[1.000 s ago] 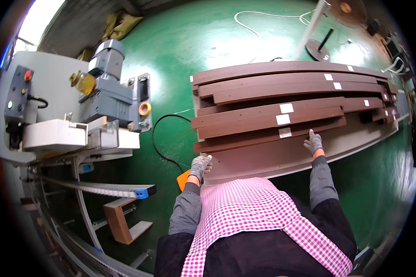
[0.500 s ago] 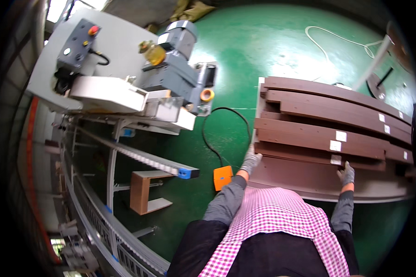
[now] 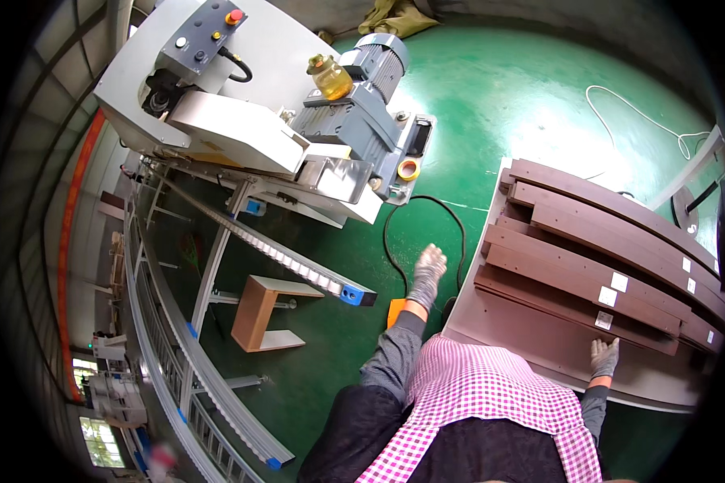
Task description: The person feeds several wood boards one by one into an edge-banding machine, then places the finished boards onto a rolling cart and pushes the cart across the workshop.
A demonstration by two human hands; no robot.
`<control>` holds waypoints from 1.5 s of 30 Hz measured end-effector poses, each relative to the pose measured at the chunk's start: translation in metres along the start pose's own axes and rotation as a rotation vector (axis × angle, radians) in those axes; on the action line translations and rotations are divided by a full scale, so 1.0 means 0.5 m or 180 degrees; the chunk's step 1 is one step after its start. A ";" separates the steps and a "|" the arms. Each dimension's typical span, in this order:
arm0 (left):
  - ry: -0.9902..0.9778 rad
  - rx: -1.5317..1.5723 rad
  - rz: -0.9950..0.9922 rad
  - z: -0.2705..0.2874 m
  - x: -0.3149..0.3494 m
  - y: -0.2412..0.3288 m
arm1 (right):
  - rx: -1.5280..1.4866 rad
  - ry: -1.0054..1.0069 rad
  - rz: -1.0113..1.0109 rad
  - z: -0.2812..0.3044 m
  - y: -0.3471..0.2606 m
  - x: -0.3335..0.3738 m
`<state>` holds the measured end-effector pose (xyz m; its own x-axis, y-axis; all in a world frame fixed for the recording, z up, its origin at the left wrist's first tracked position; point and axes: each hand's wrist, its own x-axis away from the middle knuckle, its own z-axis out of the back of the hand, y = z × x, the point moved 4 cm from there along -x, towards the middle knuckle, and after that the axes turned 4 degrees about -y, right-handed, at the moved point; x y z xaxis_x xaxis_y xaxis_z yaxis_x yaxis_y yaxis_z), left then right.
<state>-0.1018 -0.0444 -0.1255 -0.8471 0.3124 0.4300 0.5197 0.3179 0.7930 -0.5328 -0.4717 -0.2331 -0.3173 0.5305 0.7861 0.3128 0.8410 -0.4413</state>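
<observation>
Green painted floor [image 3: 499, 105], roller track [image 3: 298, 264] off left. From where I'm standing: stacked brown boards [image 3: 572, 267] lie on a wide panel [image 3: 524, 332], ahead of the right hand [image 3: 604, 357] — its gloved fingers slightly spread near the lowest board, contact unclear. Left hand [image 3: 428, 270] sits apart, left of the stack — fingers bunched, can't tell if closed.

The head camera sits at the wearer's head and faces steeply downward, beyond the chest. The checked apron [image 3: 491, 382] fills the lower centre at close range. The brown boards [image 3: 557, 270] at right and the machine [image 3: 266, 48] at upper left lie farther off. The wide fisheye lens takes in the green floor [image 3: 469, 92] and bends straight edges toward a dark rim.
</observation>
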 end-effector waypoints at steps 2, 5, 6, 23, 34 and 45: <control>-0.0130 0.0550 -0.0160 0.002 0.002 0.080 | -0.0037 -0.0002 -0.0085 0.027 0.040 0.014; -0.0060 0.1465 -0.0349 0.041 -0.015 0.166 | 0.0237 0.0098 -0.0358 0.030 0.116 0.039; -0.0063 0.1576 -0.0400 0.046 -0.027 0.189 | 0.0369 0.0002 -0.0483 0.041 0.140 0.043; 0.0136 0.1912 -0.0324 -0.005 -0.109 0.338 | 0.1796 -0.0663 -0.1164 0.034 0.236 0.085; 0.0166 0.1947 -0.0521 -0.003 -0.160 0.378 | 0.1584 -0.0976 -0.0986 -0.033 0.235 0.157; 0.0474 0.2025 -0.0307 -0.001 -0.269 0.344 | 0.1990 -0.1229 -0.1080 -0.258 0.303 0.306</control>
<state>0.1015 -0.0321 -0.0465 -0.8756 0.1434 0.4612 0.3663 0.8195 0.4407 -0.4184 -0.2766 -0.1240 -0.6277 0.1386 0.7660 -0.3781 0.8058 -0.4557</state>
